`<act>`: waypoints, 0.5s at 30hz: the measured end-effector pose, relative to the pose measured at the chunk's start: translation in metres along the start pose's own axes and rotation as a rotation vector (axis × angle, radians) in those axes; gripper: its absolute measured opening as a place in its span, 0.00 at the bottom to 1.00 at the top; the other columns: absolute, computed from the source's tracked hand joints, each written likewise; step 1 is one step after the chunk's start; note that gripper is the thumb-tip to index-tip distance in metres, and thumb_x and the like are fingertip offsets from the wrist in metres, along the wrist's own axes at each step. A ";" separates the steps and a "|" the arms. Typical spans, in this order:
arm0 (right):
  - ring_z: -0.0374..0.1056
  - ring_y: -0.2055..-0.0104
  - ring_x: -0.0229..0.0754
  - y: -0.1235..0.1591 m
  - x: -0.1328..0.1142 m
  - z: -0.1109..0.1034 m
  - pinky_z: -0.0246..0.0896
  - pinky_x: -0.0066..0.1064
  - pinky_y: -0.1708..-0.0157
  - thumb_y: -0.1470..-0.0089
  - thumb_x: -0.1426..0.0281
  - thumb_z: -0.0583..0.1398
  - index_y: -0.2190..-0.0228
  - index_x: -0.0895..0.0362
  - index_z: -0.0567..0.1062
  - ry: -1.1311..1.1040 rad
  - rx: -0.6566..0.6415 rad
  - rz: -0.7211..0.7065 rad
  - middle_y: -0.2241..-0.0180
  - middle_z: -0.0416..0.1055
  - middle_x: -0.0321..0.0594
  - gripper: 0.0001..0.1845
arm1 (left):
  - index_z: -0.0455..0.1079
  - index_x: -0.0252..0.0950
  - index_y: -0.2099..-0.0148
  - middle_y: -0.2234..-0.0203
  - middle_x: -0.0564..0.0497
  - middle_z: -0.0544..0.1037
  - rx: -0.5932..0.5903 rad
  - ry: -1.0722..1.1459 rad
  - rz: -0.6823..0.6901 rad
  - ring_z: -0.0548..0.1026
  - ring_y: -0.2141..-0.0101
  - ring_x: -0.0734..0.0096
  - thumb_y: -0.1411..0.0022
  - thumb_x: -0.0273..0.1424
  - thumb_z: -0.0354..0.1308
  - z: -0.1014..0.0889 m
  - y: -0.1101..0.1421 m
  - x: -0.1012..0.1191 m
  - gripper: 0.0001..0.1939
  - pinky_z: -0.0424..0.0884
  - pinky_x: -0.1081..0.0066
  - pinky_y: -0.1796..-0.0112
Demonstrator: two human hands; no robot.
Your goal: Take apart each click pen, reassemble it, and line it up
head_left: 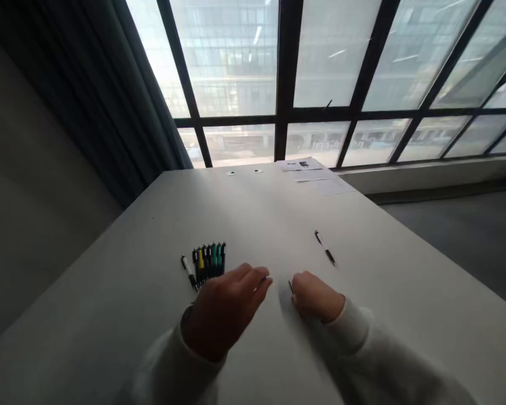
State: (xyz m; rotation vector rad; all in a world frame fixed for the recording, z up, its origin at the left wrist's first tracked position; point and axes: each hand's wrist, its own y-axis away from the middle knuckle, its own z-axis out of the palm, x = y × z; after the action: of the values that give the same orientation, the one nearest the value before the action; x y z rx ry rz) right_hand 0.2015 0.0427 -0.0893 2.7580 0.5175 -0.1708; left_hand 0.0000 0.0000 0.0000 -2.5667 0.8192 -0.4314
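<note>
My left hand [231, 304] is held just above the white table with its thumb and fingers pinched together. A small bluish tip [265, 278] shows between the fingertips; most of what it belongs to is hidden. To its right, my right hand [316, 296] is closed low over the table. A thin dark stick [290, 287] pokes out from its fingers, the rest covered by the hand. Beyond my left hand lies a row of several pens [208, 260], black, yellow and green. Beside them rests a white and black pen [188, 271].
Another white and black pen [325, 248] lies alone on the right of the white table [253, 219]. Paper sheets [316, 175] and two small white pieces [231, 174] lie at the far edge. Behind are large windows [236, 56] and a dark curtain [93, 84].
</note>
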 end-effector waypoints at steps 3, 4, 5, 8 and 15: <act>0.73 0.61 0.54 0.001 0.002 -0.001 0.64 0.34 0.65 0.49 0.71 0.61 0.68 0.66 0.78 -0.006 0.004 0.016 0.65 0.76 0.58 0.10 | 0.72 0.39 0.60 0.74 0.51 0.76 0.010 0.004 0.001 0.76 0.71 0.72 0.32 0.35 0.49 0.002 0.002 0.001 0.11 0.72 0.76 0.66; 0.73 0.61 0.54 0.001 0.002 -0.002 0.64 0.34 0.65 0.49 0.71 0.61 0.67 0.66 0.78 -0.008 0.006 0.020 0.65 0.76 0.58 0.10 | 0.72 0.39 0.60 0.74 0.51 0.76 0.012 0.007 0.002 0.76 0.71 0.72 0.32 0.34 0.49 0.002 0.002 0.001 0.11 0.72 0.76 0.66; 0.73 0.61 0.54 0.001 0.002 -0.002 0.63 0.34 0.65 0.49 0.71 0.61 0.67 0.65 0.78 -0.010 0.007 0.023 0.65 0.76 0.57 0.09 | 0.72 0.39 0.60 0.74 0.51 0.76 0.015 0.010 0.004 0.76 0.71 0.72 0.32 0.34 0.49 0.002 0.002 0.001 0.12 0.72 0.76 0.66; 0.73 0.61 0.54 0.002 0.002 -0.003 0.62 0.34 0.65 0.49 0.72 0.60 0.66 0.65 0.78 -0.017 0.015 0.031 0.64 0.76 0.57 0.10 | 0.72 0.38 0.59 0.74 0.51 0.76 0.014 0.025 0.013 0.76 0.72 0.73 0.31 0.34 0.48 0.001 0.001 0.000 0.12 0.72 0.76 0.66; 0.72 0.62 0.54 0.005 0.001 -0.003 0.60 0.34 0.66 0.50 0.72 0.62 0.65 0.65 0.77 -0.048 0.029 0.053 0.64 0.75 0.57 0.09 | 0.72 0.38 0.59 0.73 0.51 0.76 -0.011 0.045 0.028 0.76 0.72 0.74 0.32 0.34 0.49 0.001 0.001 0.000 0.11 0.72 0.77 0.68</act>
State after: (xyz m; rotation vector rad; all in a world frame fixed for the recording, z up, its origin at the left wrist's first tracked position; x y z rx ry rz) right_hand 0.2042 0.0391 -0.0849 2.7846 0.4323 -0.2326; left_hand -0.0003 0.0002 -0.0011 -2.5613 0.8746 -0.4792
